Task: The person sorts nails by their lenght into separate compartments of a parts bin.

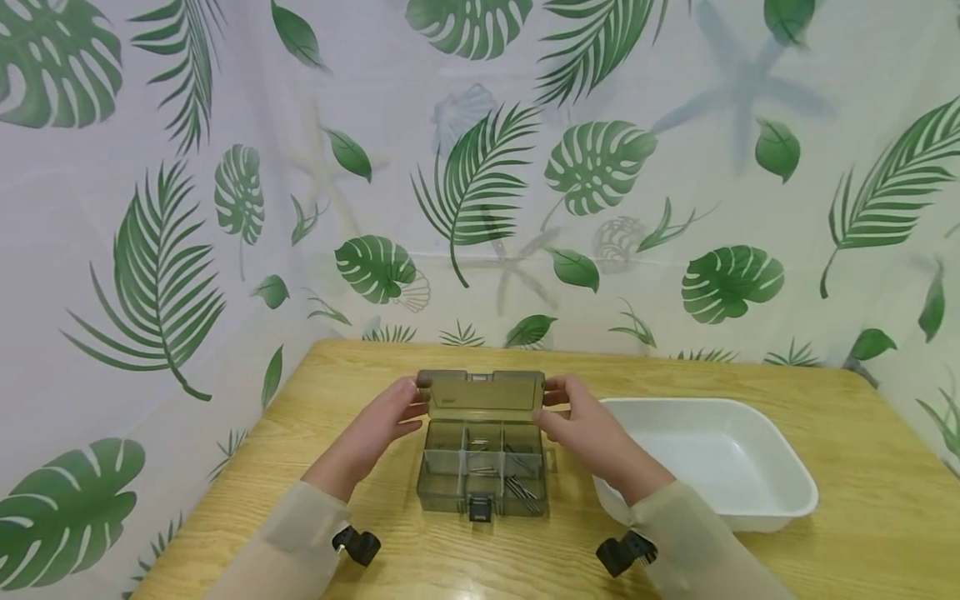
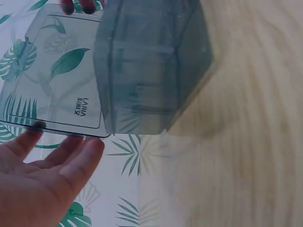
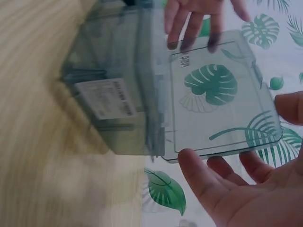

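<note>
A translucent grey compartment box stands on the table with its hinged lid raised at the back. Slim metal pins lie in its front right compartment, and small metal pieces show in the middle ones. My left hand is at the lid's left side, its fingertips at the edge in the left wrist view. On the opposite side, my right hand touches the lid's edge with loosely bent fingers. A dark latch sits at the middle of the box's front wall.
A white plastic basin stands to the right, partly behind my right forearm. The wooden table ends at a leaf-patterned curtain at the back and left. A white label is stuck on the box.
</note>
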Available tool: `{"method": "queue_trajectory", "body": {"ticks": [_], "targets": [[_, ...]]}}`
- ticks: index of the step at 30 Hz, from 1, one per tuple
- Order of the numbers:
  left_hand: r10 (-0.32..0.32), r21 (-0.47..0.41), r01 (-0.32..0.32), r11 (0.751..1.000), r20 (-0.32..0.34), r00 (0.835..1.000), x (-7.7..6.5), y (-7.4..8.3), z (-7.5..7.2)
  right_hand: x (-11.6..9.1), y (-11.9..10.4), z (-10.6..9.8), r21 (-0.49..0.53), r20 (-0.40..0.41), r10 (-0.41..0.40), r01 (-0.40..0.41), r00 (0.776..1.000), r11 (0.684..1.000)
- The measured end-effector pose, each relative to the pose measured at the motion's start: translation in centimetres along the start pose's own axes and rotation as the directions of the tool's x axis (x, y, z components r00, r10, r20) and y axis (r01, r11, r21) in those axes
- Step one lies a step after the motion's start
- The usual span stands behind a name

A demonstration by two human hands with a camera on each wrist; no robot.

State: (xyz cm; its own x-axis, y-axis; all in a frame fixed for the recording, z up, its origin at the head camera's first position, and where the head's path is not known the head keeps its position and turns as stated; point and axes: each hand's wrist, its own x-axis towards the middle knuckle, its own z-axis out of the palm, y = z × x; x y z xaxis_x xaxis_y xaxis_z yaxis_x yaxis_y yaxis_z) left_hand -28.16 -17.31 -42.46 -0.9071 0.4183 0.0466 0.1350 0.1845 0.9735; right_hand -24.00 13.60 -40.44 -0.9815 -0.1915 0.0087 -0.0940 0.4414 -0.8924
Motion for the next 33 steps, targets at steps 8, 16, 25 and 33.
{"method": "queue_trajectory", "body": {"ticks": [8,16,25,33], "targets": [[0.089,0.237,-0.128,0.963,0.169,0.982,-1.3,-0.3,-0.2,-1.7,0.7,0.7,-0.187,0.134,-0.105,0.129,0.985,0.974],[0.036,0.616,-0.213,0.759,0.286,0.957,-2.4,-0.1,0.9,-2.2,1.0,2.4,-0.525,0.239,-0.115,0.228,0.964,0.820],[0.036,0.768,-0.341,0.542,0.384,0.922,-2.2,-1.0,2.5,-1.9,1.7,4.6,-0.754,0.335,-0.245,0.415,0.910,0.509],[0.001,0.871,-0.314,0.378,0.339,0.941,-1.8,-0.7,4.5,-1.1,1.9,5.9,-0.803,0.318,-0.270,0.410,0.909,0.433]]}}
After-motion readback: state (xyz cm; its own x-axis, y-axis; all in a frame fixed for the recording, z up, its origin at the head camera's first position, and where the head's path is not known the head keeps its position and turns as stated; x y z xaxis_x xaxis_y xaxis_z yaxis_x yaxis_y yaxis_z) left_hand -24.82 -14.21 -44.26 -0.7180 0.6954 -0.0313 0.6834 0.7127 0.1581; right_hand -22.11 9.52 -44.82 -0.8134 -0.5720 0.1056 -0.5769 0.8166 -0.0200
